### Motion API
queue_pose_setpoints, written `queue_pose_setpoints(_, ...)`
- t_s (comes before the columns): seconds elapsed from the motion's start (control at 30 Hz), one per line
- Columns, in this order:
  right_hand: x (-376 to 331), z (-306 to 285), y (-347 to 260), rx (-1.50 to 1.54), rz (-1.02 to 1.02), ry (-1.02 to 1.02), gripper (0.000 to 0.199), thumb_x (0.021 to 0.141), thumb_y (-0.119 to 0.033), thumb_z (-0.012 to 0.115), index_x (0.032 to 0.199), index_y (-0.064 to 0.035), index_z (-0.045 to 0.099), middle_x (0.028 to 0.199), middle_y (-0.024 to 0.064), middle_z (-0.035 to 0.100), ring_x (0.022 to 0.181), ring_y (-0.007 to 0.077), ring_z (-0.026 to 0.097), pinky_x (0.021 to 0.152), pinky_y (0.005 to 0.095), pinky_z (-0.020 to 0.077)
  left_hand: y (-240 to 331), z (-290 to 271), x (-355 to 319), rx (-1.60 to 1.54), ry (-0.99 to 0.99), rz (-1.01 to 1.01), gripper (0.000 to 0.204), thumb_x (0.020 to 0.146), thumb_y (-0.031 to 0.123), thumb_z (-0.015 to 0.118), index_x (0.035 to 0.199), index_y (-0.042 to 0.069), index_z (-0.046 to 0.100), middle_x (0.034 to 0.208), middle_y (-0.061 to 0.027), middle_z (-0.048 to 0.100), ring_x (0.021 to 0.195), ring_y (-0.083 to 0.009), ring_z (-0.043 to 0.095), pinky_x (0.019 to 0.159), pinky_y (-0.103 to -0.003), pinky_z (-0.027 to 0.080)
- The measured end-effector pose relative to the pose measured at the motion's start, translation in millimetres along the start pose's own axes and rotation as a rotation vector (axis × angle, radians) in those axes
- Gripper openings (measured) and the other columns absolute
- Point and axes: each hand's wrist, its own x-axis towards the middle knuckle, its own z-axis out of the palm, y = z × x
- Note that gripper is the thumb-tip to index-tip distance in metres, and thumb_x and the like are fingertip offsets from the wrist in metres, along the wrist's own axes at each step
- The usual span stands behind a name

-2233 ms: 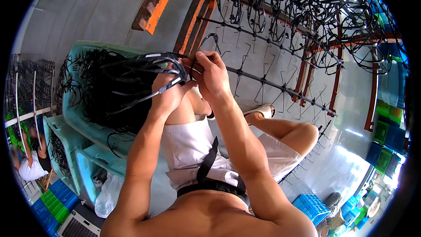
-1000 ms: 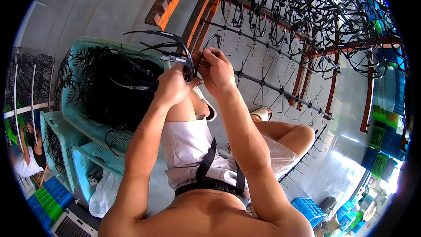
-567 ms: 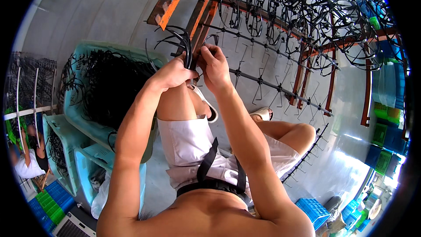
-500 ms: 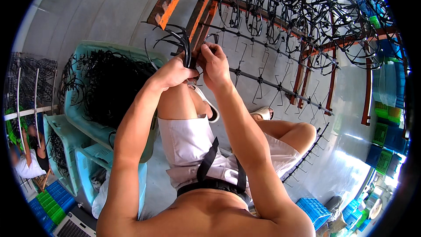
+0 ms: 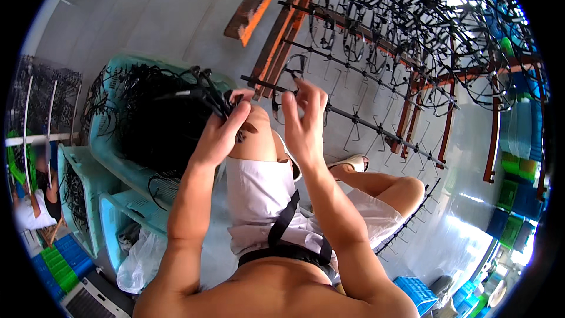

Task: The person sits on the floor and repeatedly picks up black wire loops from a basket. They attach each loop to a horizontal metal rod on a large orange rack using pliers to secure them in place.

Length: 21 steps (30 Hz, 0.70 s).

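Observation:
My left hand (image 5: pixel 220 132) is closed round a bundle of thin black curved plastic pieces (image 5: pixel 206 91), their ends fanning out toward the upper left, partly blurred. It is above my knee, beside the green crate. My right hand (image 5: pixel 305 119) is raised by the near end of a black rack bar (image 5: pixel 265 84), thumb and forefinger apart. A black looped piece (image 5: pixel 295 63) is at the bar just beyond its fingertips; whether they touch it I cannot tell. Further along, a hooked bar (image 5: pixel 356 119) carries bare wire hooks.
A pale green crate (image 5: pixel 100 135) heaped with black pieces (image 5: pixel 150 118) stands at my left, with more crates below it. Many black looped pieces (image 5: pixel 412 12) hang on the rack at upper right. Orange beams (image 5: pixel 259 6) jut out ahead. Another person (image 5: pixel 38 206) sits far left.
My left hand has drawn back from the bar with the bundle, which now tips leftward. My right hand has moved apart from it, to the right, and its fingers have spread.

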Motion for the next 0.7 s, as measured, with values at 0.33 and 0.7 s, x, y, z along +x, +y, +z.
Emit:
queue_pose_setpoints(0.33, -44.1, -23.3, -20.8, 0.628, 0.130, -0.614, 0.021, 0.090, -0.008, 0.062, 0.107, 0.0006, 0.055, 0.098, 0.0051, 0.056, 0.086, 0.0118, 0.055, 0.076, 0.0271, 0.0470, 1.4, 18.8, -45.2, -0.185, -0.291, 0.034, 0.067, 0.080, 0.027, 0.037, 0.138, -0.007, 0.036, 0.147, -0.0136, 0.033, 0.136, -0.0235, 0.031, 0.113, -0.037, 0.020)
queue_pose_setpoints(0.7, -61.9, -97.2, -26.6, 0.703, 0.350, -0.930, 0.029, 0.092, -0.021, 0.061, 0.104, 0.0055, 0.059, 0.108, 0.0129, 0.061, 0.082, 0.0099, 0.053, 0.066, 0.0227, 0.0438, 13.0, 42.5, -97.6, -0.226, -0.137, -0.506, 0.057, 0.078, 0.021, 0.037, 0.119, -0.018, 0.050, 0.109, -0.0258, 0.062, 0.080, -0.0308, 0.067, 0.073, -0.040, 0.056)
